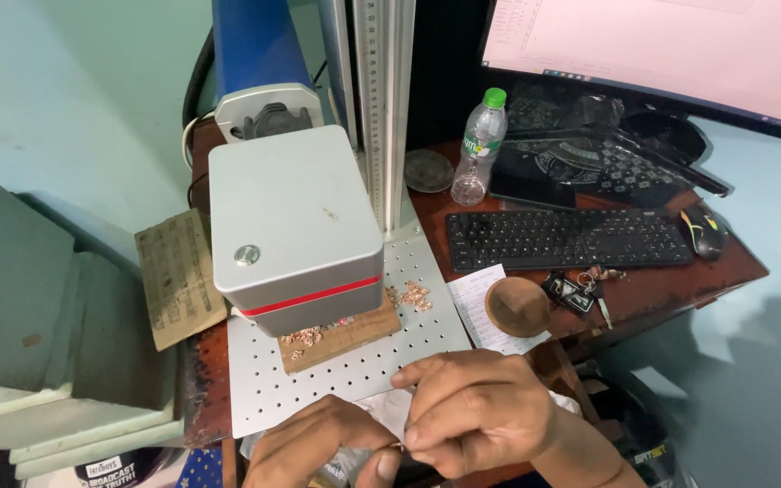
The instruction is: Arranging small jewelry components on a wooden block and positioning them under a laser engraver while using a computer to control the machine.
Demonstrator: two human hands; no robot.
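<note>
Two hands are seen at the near edge of the perforated plate (354, 370), the left hand (318, 447) and the right hand (476, 411) brought together fingertip to fingertip. A tiny metal piece (397, 445) is pinched between the narrowed fingers of both hands, just in front of the plate; it is too small for its long axis or its pointing to be told. One grey machine head (291, 221) is hung over the plate, above one wooden block (345, 336). Two small heaps of copper-coloured pieces (416, 295) are counted, one on the block and one on the plate beside it. To the right of the plate are found one paper slip (479, 303), one round wooden dish (517, 307), one keyboard (567, 238), one mouse (703, 228) and one bottle (479, 149).
</note>
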